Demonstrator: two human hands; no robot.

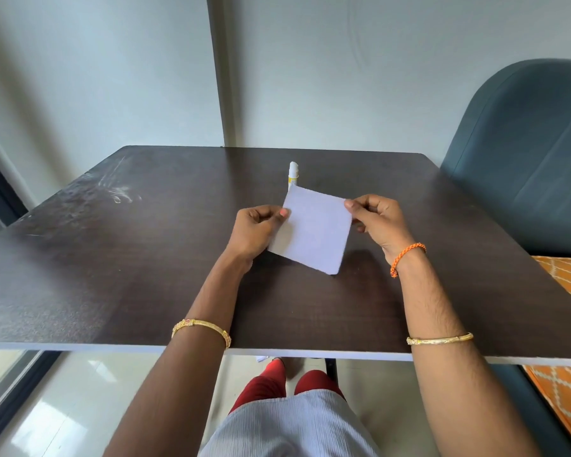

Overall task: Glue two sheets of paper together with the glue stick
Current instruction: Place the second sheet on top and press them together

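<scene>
At the centre of the frame both hands hold a pale square of paper (pixel 314 230) above the dark worktop (pixel 112 258). The left hand (pixel 261 230) pinches its left edge, the right hand (pixel 376 219) its upper right corner. It may be two sheets together; I cannot tell. The glue stick (pixel 293 174) lies just above the paper, partly hidden.

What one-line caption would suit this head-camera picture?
Both hands, left and right, pinch a white paper square above a dark table, glue stick behind.
</scene>
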